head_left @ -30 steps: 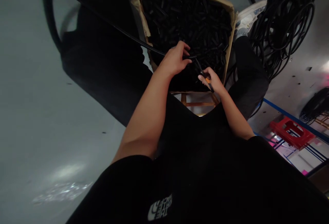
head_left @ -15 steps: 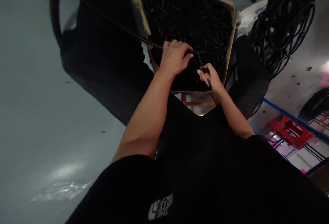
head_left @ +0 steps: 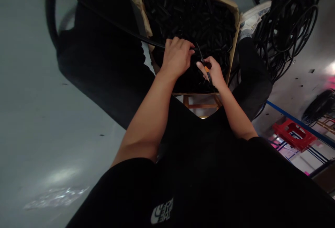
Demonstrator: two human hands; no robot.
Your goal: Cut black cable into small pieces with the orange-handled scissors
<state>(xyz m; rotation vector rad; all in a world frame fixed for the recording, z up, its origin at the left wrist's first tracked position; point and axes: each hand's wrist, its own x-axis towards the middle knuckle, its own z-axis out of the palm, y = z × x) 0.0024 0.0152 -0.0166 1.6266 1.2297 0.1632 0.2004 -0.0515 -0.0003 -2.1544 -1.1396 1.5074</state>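
My left hand [head_left: 178,55] is closed round a long black hose [head_left: 123,29], close to its end, above an open cardboard box [head_left: 237,32]. The hose loops back over my left thigh. Just right of that hand, my right hand [head_left: 213,71] grips scissors [head_left: 206,69] with black and orange handles. The blades point up and away, close to the hose's short protruding end; whether they touch it I cannot tell. Beneath both hands, the box is filled with short cut black hose pieces [head_left: 183,15].
Coils of black hose [head_left: 288,29] lie on the floor at the right, beside my white shoe [head_left: 255,16]. A red plastic stool [head_left: 294,134] and a blue rail [head_left: 300,121] stand lower right. Clear plastic film [head_left: 57,197] lies on the floor at the left.
My right hand and the scissors have moved slightly up and left, nearer the left hand. Less of the hose sticks out past my left fingers.
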